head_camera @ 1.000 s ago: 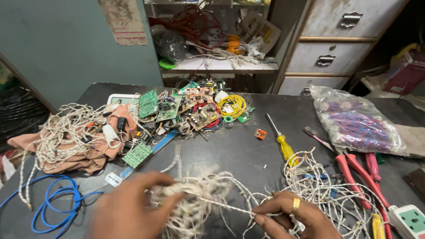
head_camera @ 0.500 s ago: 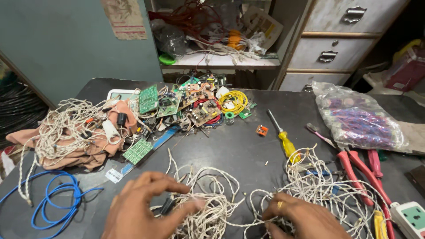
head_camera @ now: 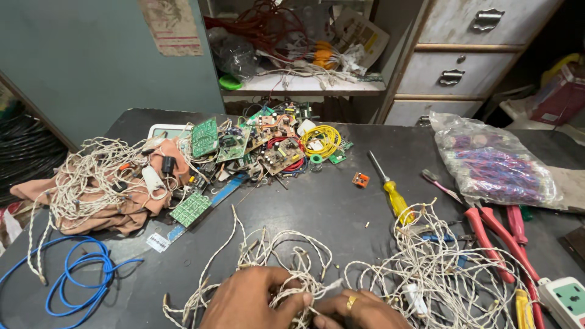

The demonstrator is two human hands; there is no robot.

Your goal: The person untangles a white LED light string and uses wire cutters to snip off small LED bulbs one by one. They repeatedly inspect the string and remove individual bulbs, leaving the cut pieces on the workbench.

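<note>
On the dark worktop [head_camera: 329,207], a blue cable [head_camera: 79,274] lies coiled far left beside a heap of white twisted wire on cloth [head_camera: 91,183]. At the near edge, the left hand [head_camera: 256,298] and right hand [head_camera: 359,311] meet, fingers pinched on a white wire tangle [head_camera: 274,256], which looks largely unsorted. More tangled wire [head_camera: 439,268], a yellow screwdriver [head_camera: 396,198] and red pliers [head_camera: 493,234] lie rightward.

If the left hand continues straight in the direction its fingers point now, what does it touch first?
The left hand points right, so it probably meets the right hand first; their fingers already nearly touch over the tangled white wire. Depth is unclear.
</note>
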